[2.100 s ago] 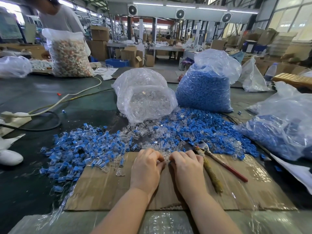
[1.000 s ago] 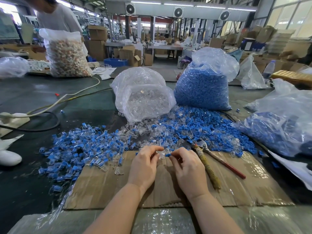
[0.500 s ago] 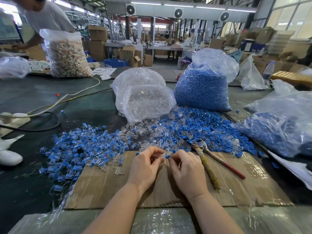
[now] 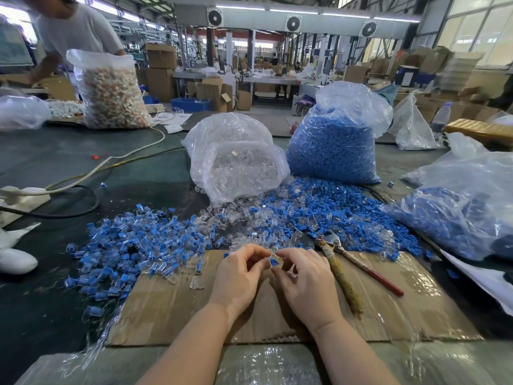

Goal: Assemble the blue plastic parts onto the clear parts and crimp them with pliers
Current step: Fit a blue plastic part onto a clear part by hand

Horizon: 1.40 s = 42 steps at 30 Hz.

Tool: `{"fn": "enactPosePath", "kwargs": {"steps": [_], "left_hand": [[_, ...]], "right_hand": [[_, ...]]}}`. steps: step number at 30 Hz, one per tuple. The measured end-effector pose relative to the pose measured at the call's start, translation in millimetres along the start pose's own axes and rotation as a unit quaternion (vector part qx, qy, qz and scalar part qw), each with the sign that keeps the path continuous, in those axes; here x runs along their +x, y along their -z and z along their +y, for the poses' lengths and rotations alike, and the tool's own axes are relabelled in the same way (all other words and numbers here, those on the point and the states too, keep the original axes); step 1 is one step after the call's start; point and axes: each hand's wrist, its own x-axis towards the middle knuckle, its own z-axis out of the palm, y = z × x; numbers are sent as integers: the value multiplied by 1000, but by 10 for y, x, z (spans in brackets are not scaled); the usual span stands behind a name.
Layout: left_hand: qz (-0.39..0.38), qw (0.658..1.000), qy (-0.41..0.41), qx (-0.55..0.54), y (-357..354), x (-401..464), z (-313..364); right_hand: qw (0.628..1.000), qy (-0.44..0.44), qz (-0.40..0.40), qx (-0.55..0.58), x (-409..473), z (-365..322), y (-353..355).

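My left hand point(image 4: 238, 276) and my right hand point(image 4: 305, 282) meet fingertip to fingertip above the cardboard sheet point(image 4: 166, 309). The left fingers pinch a small clear part point(image 4: 273, 252). The right thumb and fingers pinch a blue part point(image 4: 274, 262), and another clear part point(image 4: 291, 270) shows under the right fingers. Pliers point(image 4: 333, 243) with one red and one wrapped yellow handle lie on the cardboard just right of my right hand. Nothing touches them. Assembled blue-and-clear pieces point(image 4: 133, 245) are heaped to the left, loose blue and clear parts point(image 4: 305, 212) ahead.
A bag of clear parts point(image 4: 236, 162) and a bag of blue parts point(image 4: 333, 145) stand behind the loose pile. Another bag with blue pieces point(image 4: 466, 207) lies at the right. Cables point(image 4: 83, 179) cross the dark table at left. A person point(image 4: 75, 31) works at a far bag.
My hands lifted from the cardboard's far edge, each took a small part, and the fingertips have drawn together. The person at the back left has leaned further left.
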Motion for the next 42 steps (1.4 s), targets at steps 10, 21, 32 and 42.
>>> {"fn": "enactPosePath", "kwargs": {"steps": [10, 21, 32, 42], "left_hand": [[-8, 1000, -6, 13, 2, -3, 6], [-13, 1000, -5, 17, 0, -9, 3], [-13, 1000, -3, 16, -2, -1, -13], [-19, 1000, 7, 18, -4, -2, -16]], "right_hand": [[999, 26, -10, 26, 12, 15, 2], [1000, 7, -6, -14, 2, 2, -7], [1000, 9, -13, -14, 2, 43, -46], [1000, 9, -21, 13, 4, 34, -26]]}}
